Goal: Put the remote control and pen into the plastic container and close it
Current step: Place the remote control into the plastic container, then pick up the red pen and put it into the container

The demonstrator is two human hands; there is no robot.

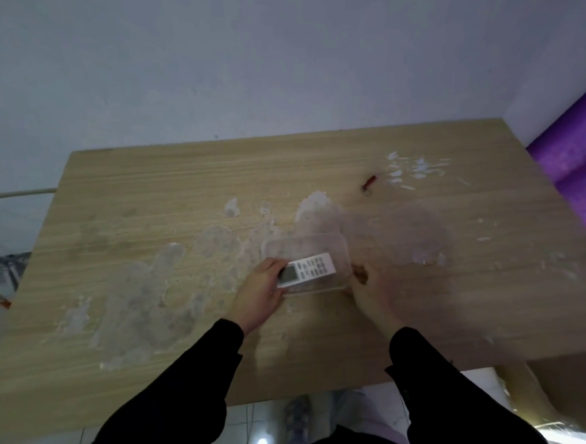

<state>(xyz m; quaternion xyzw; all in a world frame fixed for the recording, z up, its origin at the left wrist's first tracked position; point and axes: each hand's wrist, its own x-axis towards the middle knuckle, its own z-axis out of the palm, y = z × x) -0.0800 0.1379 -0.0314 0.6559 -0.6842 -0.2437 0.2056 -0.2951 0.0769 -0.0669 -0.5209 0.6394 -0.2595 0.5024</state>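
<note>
Both forearms in black sleeves reach over the wooden table [147, 219]. The left hand [261, 288] grips the display end of the white remote control [307, 270], fingers closed around it, the remote lying tilted into the clear plastic container [338, 248]. The right hand [373, 292] is at the container's right edge; blurred, its finger state cannot be told. Beyond the container lies a clear lid [411, 232], and further a small red item [368, 183], possibly the pen.
</note>
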